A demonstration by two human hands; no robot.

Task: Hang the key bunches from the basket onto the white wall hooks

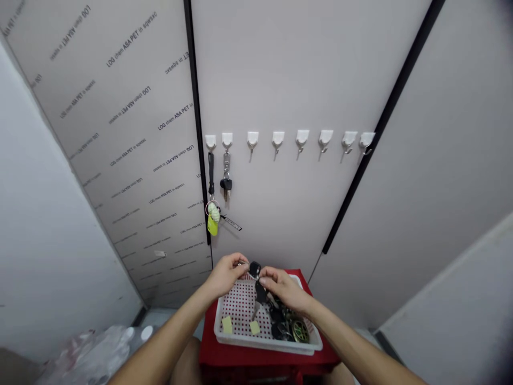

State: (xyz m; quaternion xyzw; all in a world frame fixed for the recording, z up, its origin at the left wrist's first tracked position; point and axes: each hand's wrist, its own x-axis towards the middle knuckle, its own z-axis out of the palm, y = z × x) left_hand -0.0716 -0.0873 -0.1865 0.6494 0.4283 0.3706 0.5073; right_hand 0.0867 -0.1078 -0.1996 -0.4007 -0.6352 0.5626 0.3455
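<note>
My left hand (226, 274) and my right hand (282, 286) are both closed in a pinch on a black key with a metal ring (255, 272), held above a white perforated basket (224, 334). A second dark key hangs down from it over the basket. The basket holds a heap of dark keys and key rings (286, 323) at its right and two yellow tags (227, 324). On the wall above, a row of white hooks (276, 139) carries a key set with a yellow-green tag (212, 222) on the first hook and a black key (226, 184) on the second.
The basket rests on a red stool or box (256, 358) against the wall. Clear plastic bags (92, 353) lie on the floor at the lower left. Black vertical strips (196, 128) divide the grey wall panels. The hooks to the right hang bare.
</note>
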